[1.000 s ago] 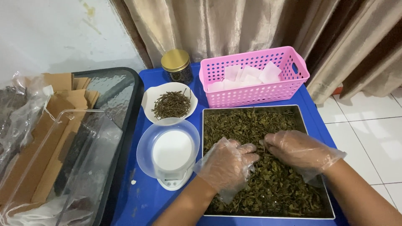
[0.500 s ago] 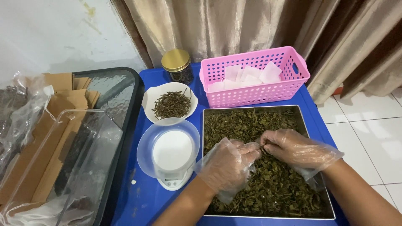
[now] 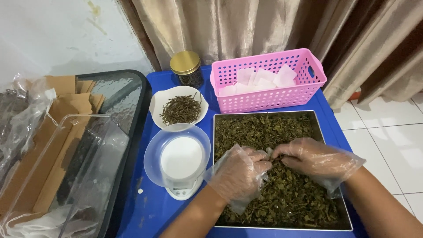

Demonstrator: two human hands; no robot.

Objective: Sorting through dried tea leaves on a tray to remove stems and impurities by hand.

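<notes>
The dried green leaves (image 3: pixel 282 132) fill a shallow metal tray (image 3: pixel 328 132) that sits at the near right corner of the blue table (image 3: pixel 145 211); both hands work in the middle of the heap, each inside a loose clear plastic glove. The left hand (image 3: pixel 240 174) rests knuckles-up on the leaves with its fingers curled inward; the right hand (image 3: pixel 308 156) lies just beside it, fingertips drawn together and pinching at a small bit of leaf where the two hands meet. Just beyond the tray's far edge stands a pink slotted basket (image 3: pixel 269 99) holding flat white sachets (image 3: pixel 264 79). Left of the tray, near the table's front edge, a small white kitchen scale (image 3: pixel 183 189) carries a clear round bowl (image 3: pixel 152 152); behind it a white bowl (image 3: pixel 158 103) holds brown stems (image 3: pixel 180 110); at the far edge stands a dark jar with a gold lid (image 3: pixel 186 64). Beyond the table's left edge, a dark glass-topped surface (image 3: pixel 119 90) bears brown paper pouches (image 3: pixel 61 86) and a clear plastic box (image 3: pixel 88 167).
</notes>
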